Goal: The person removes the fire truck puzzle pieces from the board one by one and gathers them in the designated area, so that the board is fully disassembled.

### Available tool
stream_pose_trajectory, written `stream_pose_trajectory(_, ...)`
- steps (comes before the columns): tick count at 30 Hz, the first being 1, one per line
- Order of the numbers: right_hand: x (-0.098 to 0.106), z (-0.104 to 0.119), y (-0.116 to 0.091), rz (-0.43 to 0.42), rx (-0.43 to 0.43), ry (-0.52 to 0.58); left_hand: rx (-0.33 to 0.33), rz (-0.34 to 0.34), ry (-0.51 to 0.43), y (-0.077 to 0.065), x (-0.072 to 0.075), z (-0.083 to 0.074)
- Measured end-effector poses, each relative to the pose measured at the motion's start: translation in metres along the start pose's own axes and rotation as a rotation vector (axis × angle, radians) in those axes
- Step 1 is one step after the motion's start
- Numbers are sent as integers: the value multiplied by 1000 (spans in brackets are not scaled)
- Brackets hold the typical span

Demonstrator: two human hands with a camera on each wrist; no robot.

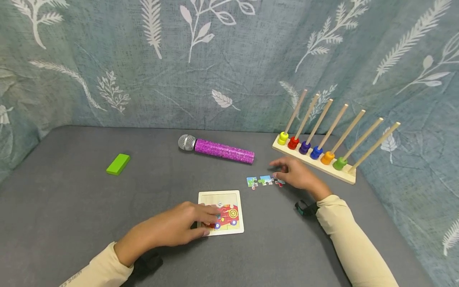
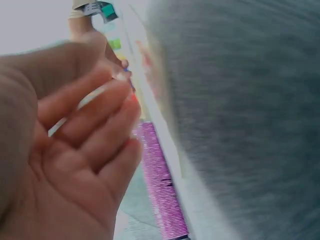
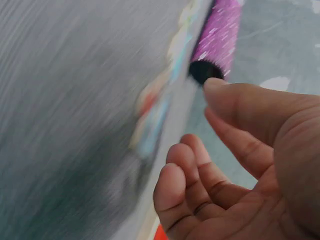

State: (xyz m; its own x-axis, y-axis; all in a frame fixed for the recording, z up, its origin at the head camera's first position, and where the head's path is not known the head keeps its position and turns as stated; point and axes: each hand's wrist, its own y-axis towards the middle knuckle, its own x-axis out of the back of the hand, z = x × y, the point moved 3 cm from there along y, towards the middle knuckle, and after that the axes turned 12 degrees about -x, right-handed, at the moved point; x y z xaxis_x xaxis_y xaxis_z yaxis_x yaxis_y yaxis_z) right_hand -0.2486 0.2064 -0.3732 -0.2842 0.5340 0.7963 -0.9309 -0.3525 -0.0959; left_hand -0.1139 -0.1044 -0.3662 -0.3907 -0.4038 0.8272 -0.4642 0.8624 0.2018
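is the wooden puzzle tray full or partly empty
Partly empty: bare wood shows across the upper part of the wooden puzzle tray, and loose puzzle pieces lie outside it on the table.

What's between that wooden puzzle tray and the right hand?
A row of loose pieces, then bare table beside the tray; the head view shows it.
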Motion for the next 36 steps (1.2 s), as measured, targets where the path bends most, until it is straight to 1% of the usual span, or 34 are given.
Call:
stream_pose_trajectory(1, 0, 4, -1, -1, 9, 8, 9, -38, 5, 1, 2, 0)
stream_pose_trajectory(3, -1, 13, -3, 0, 23, 26, 38, -102, 44, 1, 7, 0)
stream_pose_trajectory(4, -1, 17, -4, 5, 31, 38, 63, -121, 72, 0, 9, 1)
stream_pose_trajectory(6, -3, 27, -5, 26, 45, 67, 118, -131, 119, -1, 11, 2)
stream_pose_trajectory(10, -8, 45, -7, 63, 70, 102, 196, -94, 168, -2, 12, 6)
stream_pose_trajectory(13, -13, 54, -8, 70, 100, 96, 235, -61, 191, -2, 11, 9)
stream_pose_trajectory(16, -19, 61, -10, 89, 121, 90, 283, -23, 233, -3, 10, 11)
stream_pose_trajectory(18, -24, 66, -11, 112, 133, 85, 299, 0, 270, -5, 9, 12)
stream_pose_trajectory(20, -28, 71, -12, 142, 148, 84, 299, 21, 297, -6, 8, 13)
stream_pose_trajectory(24, -38, 80, -15, 181, 175, 83, 285, 51, 293, -7, 6, 13)
stream_pose_trajectory(32, -58, 93, -14, 221, 229, 84, 379, 111, 249, -7, 5, 16)
stream_pose_trajectory(36, -66, 99, -13, 265, 225, 103, 381, 120, 224, -8, 4, 17)
